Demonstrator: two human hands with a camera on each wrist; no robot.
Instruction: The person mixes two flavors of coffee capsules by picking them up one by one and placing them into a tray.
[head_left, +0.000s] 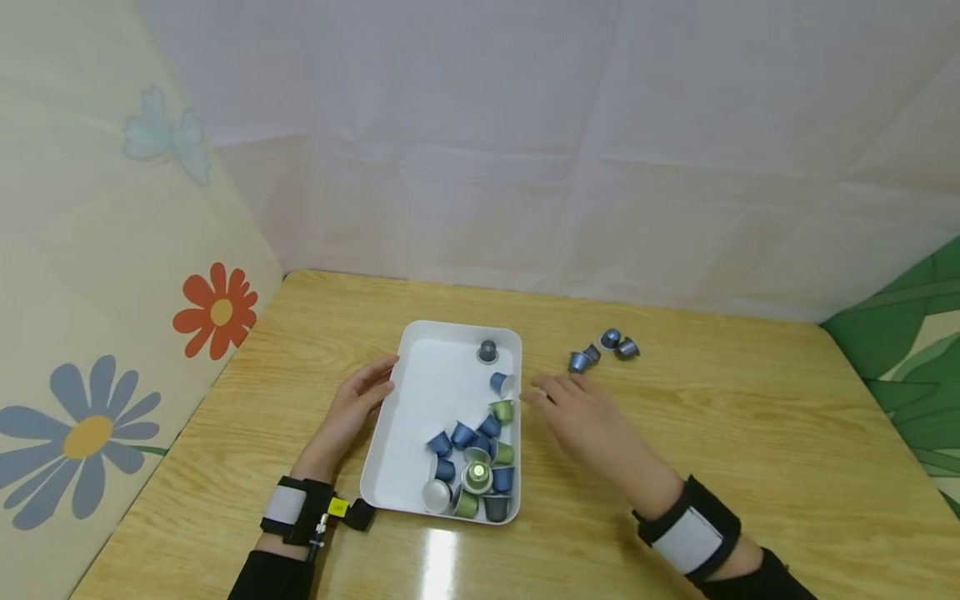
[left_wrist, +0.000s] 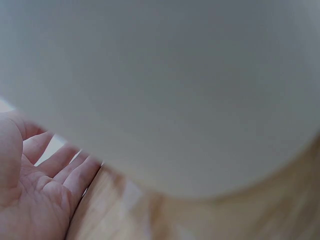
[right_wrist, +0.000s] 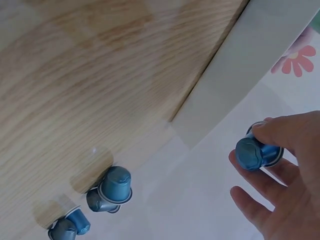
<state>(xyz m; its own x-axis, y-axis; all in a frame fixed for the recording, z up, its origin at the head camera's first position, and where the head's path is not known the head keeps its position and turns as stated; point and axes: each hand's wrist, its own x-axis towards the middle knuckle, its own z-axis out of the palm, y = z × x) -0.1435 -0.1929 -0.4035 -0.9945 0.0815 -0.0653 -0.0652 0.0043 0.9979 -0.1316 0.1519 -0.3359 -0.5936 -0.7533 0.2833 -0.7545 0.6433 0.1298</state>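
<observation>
A white tray (head_left: pixel 420 367) with small coffee capsules inside stands on the wooden table. At its left wall rests my left hand (head_left: pixel 358 400), fingers loosely extended against the side; in the left wrist view that hand (left_wrist: pixel 42 185) is partly cut off by the large, blurred tray (left_wrist: pixel 175 100). Just beyond the tray's right wall is my right hand (head_left: pixel 588 421). In the right wrist view the right hand (right_wrist: pixel 287 175) pinches a blue coffee capsule (right_wrist: pixel 248 154) between thumb and fingers; whether a second one sits behind it I cannot tell.
Several blue and grey capsules (head_left: pixel 579 362) lie on the table (head_left: pixel 712 417) beyond the right hand. Inside the tray, blue, green and silver capsules (head_left: pixel 462 435) crowd the near right, with one grey capsule (head_left: pixel 487 351) at the far right corner. A white cloth (head_left: pixel 525 208) hangs behind.
</observation>
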